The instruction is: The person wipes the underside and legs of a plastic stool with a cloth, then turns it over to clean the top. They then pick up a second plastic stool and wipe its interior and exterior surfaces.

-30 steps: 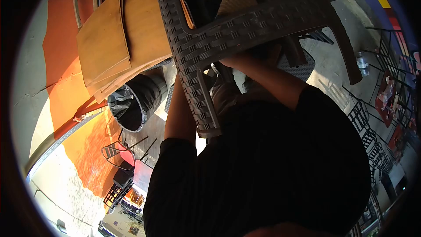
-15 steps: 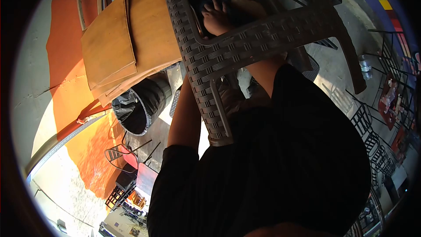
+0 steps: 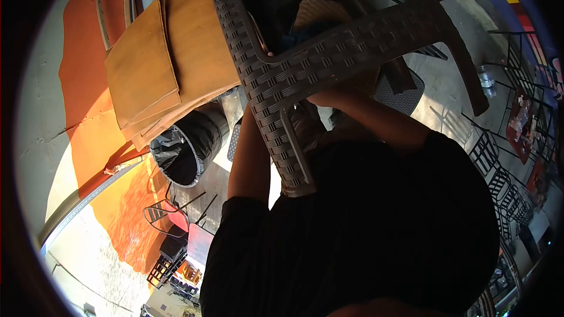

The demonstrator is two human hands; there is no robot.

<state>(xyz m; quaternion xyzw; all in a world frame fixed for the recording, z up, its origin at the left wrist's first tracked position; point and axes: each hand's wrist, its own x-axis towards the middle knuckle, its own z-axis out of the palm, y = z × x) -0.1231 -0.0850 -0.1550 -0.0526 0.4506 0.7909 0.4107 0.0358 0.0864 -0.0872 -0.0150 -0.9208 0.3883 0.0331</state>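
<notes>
A dark brown plastic chair with a woven pattern (image 3: 329,53) stands tilted in front of my body, its legs pointing towards me and to the right. My left forearm (image 3: 249,161) reaches up behind the chair's left part. Of my left hand, only what looks like a fingertip (image 3: 270,54) shows at the chair's inner edge. Just below the chair's crossbar is my right hand (image 3: 322,98), its fingers hidden behind the bar. Through the chair's opening I see a tan woven surface (image 3: 320,12) and a bit of dark bluish cloth (image 3: 294,38).
Orange-brown flat sheets (image 3: 144,61) lie stacked to the left. Below them is a bin lined with a black bag (image 3: 176,155). A red-seated metal chair (image 3: 176,217) stands further off. At the right are a clear water bottle (image 3: 486,82) and several black metal chairs (image 3: 499,182).
My right hand has drawn back from the cloth inside the chair's opening to below the crossbar. The chair has shifted slightly left in view. My left arm stays behind the chair.
</notes>
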